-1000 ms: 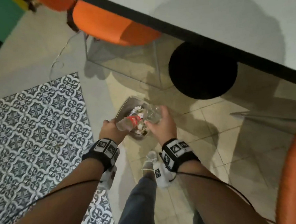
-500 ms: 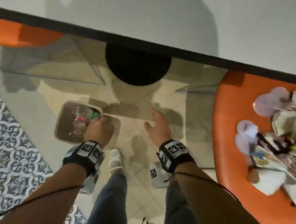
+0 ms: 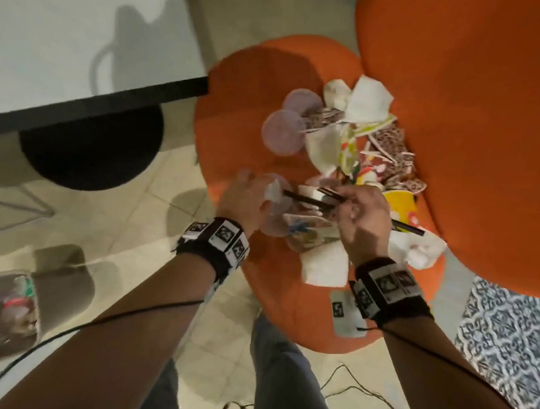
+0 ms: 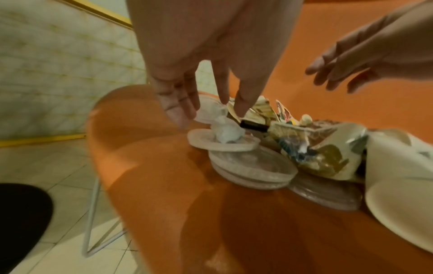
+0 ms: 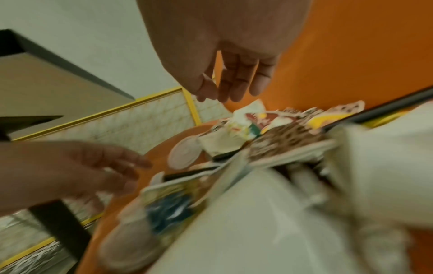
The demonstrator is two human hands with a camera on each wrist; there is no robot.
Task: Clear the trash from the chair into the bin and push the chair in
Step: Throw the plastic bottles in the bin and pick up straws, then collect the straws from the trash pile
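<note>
The orange chair [image 3: 238, 85] carries a heap of trash [image 3: 355, 140]: torn wrappers, napkins, round plastic lids [image 4: 250, 166] and a white paper plate [image 3: 325, 264]. My left hand [image 3: 257, 184] hangs over the near-left edge of the heap, fingers pointing down on either side of a crumpled white tissue [image 4: 226, 132] that lies on a lid. It does not grip the tissue. Just to the right, my right hand [image 3: 354, 193] hovers above thin black sticks [image 3: 307, 201]. In the right wrist view its fingers [image 5: 236, 89] hang loose and hold nothing. The bin [image 3: 3, 311] stands on the floor at the far left with trash in it.
A white table [image 3: 83, 35] with a dark edge stands to the left of the chair, over a round black base [image 3: 88, 149]. A patterned rug [image 3: 507, 339] lies at the right. Thin cables [image 3: 361, 396] trail on the tiles by my legs.
A second ago both hands held a plastic bottle over the bin. The bottle has been let go, and my view and both empty hands have swung right to the chair's trash.
</note>
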